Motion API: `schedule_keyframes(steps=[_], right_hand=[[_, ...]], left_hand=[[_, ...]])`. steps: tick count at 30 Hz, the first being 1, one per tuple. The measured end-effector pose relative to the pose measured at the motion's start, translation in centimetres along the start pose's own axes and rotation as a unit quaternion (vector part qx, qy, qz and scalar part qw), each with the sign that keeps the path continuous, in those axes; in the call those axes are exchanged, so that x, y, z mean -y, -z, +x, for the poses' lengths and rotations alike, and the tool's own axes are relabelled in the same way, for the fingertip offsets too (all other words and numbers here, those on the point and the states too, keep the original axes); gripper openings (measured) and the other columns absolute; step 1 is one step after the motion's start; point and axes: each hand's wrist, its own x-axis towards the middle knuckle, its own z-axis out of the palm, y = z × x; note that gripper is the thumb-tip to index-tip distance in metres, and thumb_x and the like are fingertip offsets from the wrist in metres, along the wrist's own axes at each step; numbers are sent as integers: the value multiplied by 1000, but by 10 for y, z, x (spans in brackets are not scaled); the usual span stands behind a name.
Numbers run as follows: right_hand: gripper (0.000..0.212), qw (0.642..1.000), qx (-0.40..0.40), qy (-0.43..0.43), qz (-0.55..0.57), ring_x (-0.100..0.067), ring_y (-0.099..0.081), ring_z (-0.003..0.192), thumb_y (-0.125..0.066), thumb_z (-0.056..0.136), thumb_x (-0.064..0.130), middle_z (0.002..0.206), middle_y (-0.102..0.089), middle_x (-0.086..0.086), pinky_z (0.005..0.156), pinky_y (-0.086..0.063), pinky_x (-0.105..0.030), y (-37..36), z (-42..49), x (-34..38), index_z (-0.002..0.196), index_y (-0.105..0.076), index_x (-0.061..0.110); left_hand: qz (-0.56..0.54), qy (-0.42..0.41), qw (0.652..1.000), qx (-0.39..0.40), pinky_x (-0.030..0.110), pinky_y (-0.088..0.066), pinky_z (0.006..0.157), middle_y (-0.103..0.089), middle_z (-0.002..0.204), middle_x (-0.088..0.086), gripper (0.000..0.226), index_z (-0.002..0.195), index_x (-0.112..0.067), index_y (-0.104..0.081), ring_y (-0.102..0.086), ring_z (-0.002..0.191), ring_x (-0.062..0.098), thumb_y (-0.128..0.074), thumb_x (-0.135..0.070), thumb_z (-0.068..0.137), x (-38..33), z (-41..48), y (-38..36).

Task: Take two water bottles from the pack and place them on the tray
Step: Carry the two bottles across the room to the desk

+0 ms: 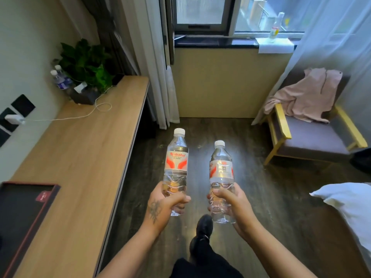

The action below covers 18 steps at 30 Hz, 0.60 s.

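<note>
1. The left hand (162,205) has its fingers wrapped around the lower part of a bottle (176,167), held upright over the floor (251,157), just off the desk's (84,157) right edge.
2. The right hand (230,203) grips a second bottle (221,177) the same way, upright, beside the first but not touching it.
3. Both bottles have white caps and red-and-white labels.
4. The tray (22,217), dark with a red rim, lies at the desk's near left corner, well apart from both bottles.
5. Two more bottles (60,79) stand at the desk's far end beside a plant (86,63).
</note>
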Motion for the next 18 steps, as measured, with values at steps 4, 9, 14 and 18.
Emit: schedule_keyframes(steps=[4, 9, 14, 18], right_hand=[[62, 1000, 14, -5, -14, -31, -77, 87, -82, 70, 19, 104, -76, -17, 89, -61, -60, 1, 76, 41, 128, -59, 9], [68, 998, 32, -11, -44, -35, -76, 87, -84, 67, 21, 106, -76, -21, 87, -61, -56, 4, 148, 96, 129, -59, 6], [66, 999, 31, -17, -28, -33, -77, 87, -85, 68, 20, 101, -79, -16, 87, -61, -58, 5, 197, 124, 128, -60, 7], [81, 999, 22, -28, -31, -31, -77, 81, -89, 57, 30, 100, -77, -17, 79, -61, -52, 1, 224, 133, 128, -59, 6]], left_hand=[[-17, 23, 999, -17, 27, -57, 57, -76, 83, 1, 69, 113, -13, -69, -73, 68, 17, -88, -37, 51, -30, 74, -20], [-26, 24, 999, -37, 29, -61, 57, -76, 86, 8, 72, 114, -8, -69, -73, 67, 17, -89, -34, 49, -67, 145, -41], [-44, 27, 998, -35, 30, -60, 59, -73, 89, 11, 75, 116, -5, -67, -71, 69, 18, -88, -34, 51, -92, 190, -54], [-22, 21, 999, -35, 30, -61, 61, -74, 88, 9, 76, 114, -4, -68, -72, 69, 15, -86, -38, 48, -101, 221, -52]])
